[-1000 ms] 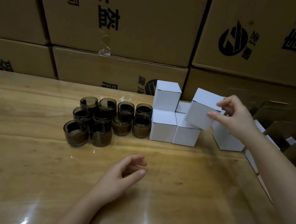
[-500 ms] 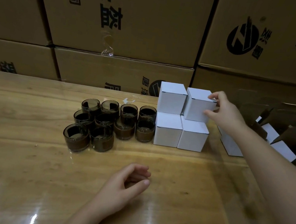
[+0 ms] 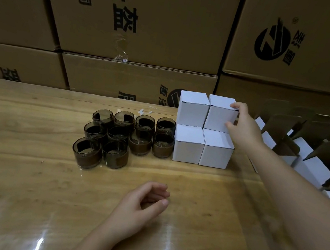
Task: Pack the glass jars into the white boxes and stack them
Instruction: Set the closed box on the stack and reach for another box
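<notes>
Several dark glass jars (image 3: 125,140) stand grouped on the wooden table (image 3: 23,167). To their right, closed white boxes form a two-by-two stack: two on the table (image 3: 202,150) and two on top. My right hand (image 3: 243,126) grips the upper right box (image 3: 219,116) by its top corner and right side, as it sits on the stack. My left hand (image 3: 140,207) rests on the table in front, fingers loosely curled, holding nothing.
Large brown cardboard cartons (image 3: 145,24) are stacked like a wall behind the table. At the right edge lie several unassembled white boxes with brown flaps (image 3: 306,151). A bit of clear tape (image 3: 145,111) lies behind the jars.
My right hand carried the white box leftwards and set it on the stack's upper right spot, squaring it against its neighbour. The left hand stayed almost still.
</notes>
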{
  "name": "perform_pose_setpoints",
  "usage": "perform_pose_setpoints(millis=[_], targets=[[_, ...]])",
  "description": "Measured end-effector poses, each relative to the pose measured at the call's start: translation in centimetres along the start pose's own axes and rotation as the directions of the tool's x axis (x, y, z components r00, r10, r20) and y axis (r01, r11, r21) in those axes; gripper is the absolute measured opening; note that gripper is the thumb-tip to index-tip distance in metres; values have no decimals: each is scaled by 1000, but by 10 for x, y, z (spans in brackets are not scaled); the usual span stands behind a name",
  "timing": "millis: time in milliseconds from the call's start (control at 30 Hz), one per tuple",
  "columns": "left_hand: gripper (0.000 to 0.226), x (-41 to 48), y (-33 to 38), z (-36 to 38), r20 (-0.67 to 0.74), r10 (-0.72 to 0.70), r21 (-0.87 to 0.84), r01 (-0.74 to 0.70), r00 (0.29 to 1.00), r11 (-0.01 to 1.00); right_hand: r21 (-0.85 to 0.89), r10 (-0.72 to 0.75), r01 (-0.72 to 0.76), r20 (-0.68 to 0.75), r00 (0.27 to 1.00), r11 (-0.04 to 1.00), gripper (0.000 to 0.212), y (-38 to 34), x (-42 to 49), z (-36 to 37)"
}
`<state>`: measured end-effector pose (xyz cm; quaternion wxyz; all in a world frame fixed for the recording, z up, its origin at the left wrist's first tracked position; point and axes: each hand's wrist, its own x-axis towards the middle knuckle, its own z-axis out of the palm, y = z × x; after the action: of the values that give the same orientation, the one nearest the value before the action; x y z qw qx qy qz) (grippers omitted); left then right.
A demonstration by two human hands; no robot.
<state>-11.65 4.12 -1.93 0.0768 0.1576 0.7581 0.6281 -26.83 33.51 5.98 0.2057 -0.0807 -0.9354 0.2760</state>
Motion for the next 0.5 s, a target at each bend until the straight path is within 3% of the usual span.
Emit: perform_pose_setpoints(millis=[500], targets=[[23, 1, 0, -2, 23, -6, 16, 6, 1000, 1000, 347, 4, -55, 148, 989, 936, 63, 2, -30, -3]])
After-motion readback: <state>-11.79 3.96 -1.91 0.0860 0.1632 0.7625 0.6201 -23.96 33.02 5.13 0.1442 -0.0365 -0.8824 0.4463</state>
